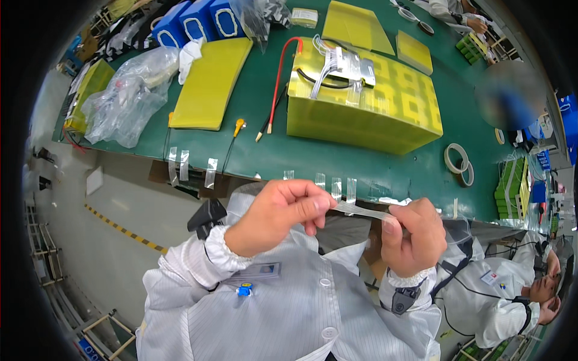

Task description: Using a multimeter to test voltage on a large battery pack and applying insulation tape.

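Note:
Between my two hands a short strip of clear tape (pixel 362 210) is stretched, just in front of the table's near edge. My left hand (pixel 278 212) pinches one end with thumb and forefinger. The other end is pinched by my right hand (pixel 415 233), its remaining fingers curled in. Beyond them on the table stands a large yellow-wrapped battery pack (pixel 361 123). On its top lies a circuit board in a silvery cover (pixel 355 67) with white wires, held by tape. A red cable (pixel 278 90) and a black cable (pixel 263 127) hang down its left side.
Several tape strips (pixel 211 173) hang from the edge of the green table (pixel 253 159). Tape rolls (pixel 456 158) lie at the right. Yellow sheets (pixel 211 84), a plastic bag (pixel 132 90) and blue packs (pixel 195 24) are at the left. Another person (pixel 494 289) sits at the right.

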A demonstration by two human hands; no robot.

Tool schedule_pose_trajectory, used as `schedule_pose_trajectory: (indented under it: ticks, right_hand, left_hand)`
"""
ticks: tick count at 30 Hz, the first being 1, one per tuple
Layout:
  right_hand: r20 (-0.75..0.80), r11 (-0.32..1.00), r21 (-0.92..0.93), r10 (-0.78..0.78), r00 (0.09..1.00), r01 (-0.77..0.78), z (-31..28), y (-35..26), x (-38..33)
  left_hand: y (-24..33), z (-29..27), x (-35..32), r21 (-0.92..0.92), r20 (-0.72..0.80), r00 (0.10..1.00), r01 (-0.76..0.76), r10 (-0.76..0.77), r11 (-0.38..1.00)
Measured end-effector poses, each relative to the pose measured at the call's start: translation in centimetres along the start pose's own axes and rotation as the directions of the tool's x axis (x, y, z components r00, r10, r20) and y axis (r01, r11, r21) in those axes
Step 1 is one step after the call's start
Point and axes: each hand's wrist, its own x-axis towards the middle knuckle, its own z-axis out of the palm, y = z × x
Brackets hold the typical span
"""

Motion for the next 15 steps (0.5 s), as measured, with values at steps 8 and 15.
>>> schedule_pose_trajectory:
  ticks: [8,15]
  right_hand:
    - [0.029,0.991,-0.075,-0.108,0.994,0.11,0.4,0.2,-1.1]
    - [0.021,0.988,-0.109,-0.107,0.994,0.109,0.2,0.6,-2.1]
  left_hand:
    - [0.3,-1.1,0.6,-0.155,0.134,0.978,0.183,-0.163,0.971]
    - [0.5,-1.0,0.9,-0.051,0.181,0.948,0.277,-0.263,0.96]
